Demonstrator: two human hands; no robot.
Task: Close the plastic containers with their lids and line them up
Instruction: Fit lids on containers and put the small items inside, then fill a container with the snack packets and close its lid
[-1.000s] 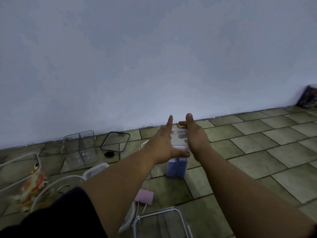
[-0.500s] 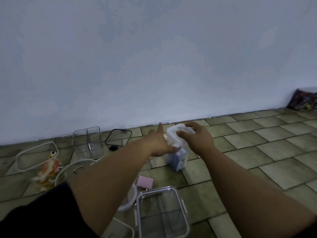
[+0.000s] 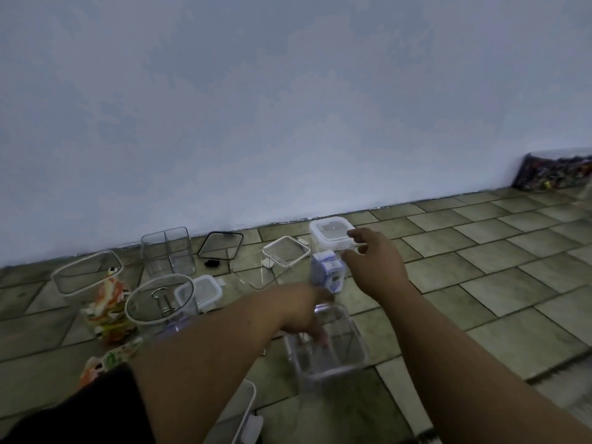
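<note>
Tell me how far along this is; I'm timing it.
Done: the tall container wears its lid, right hand open beside it. In hand: left hand reaches the lidless clear container. Left: divided container, round container stand open; black-rimmed lid lies loose; no line yet.

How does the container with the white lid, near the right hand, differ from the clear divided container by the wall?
The lidded container is closed; the divided container stands open, with no lid. The lidded container holds a blue box; the divided container looks empty. Both are clear, upright, on the tiled floor.
</note>
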